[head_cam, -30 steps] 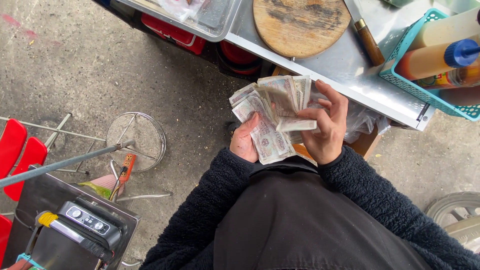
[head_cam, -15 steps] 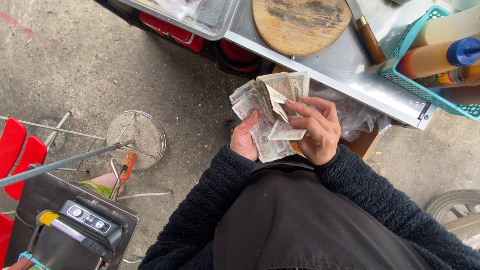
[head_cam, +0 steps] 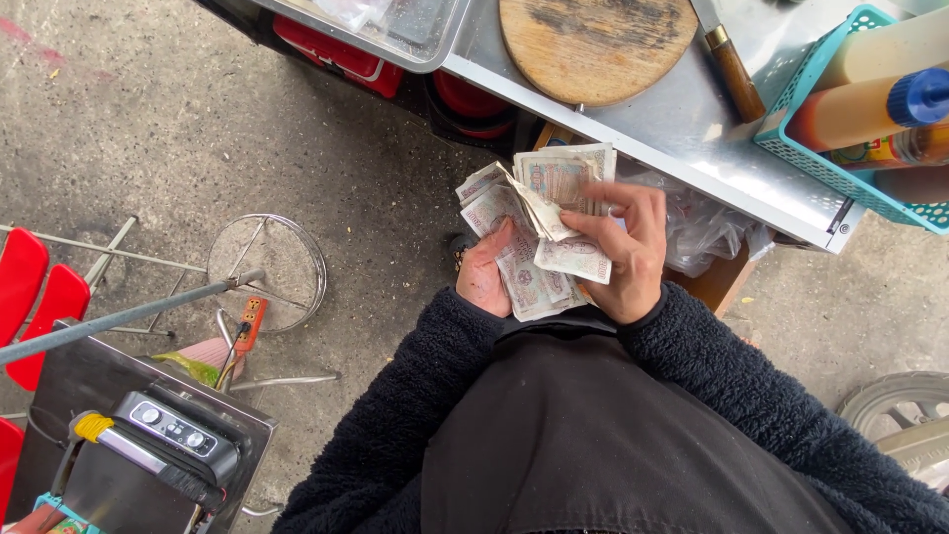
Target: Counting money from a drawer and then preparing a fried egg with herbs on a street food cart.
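The left hand (head_cam: 484, 277) clamps a fanned stack of banknotes (head_cam: 539, 222) from beneath; the right hand (head_cam: 623, 252) pinches one folded note above, apparently mid-count.

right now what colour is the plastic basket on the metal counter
Teal, or light blue-green, with a fine mesh wall. The plastic basket shows best in the head view, at the upper right.

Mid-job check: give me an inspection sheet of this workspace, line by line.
Surface: metal counter, its bare part beside a round wooden board.
Job's things: fanned stack of banknotes.
Clutter: knife, teal basket of bottles, clear plastic bags.
Grippers: left hand under the notes; right hand pinching one.
Cables: yellow cord on the grey machine.
Surroundings: concrete ground, red chair, wire stand.
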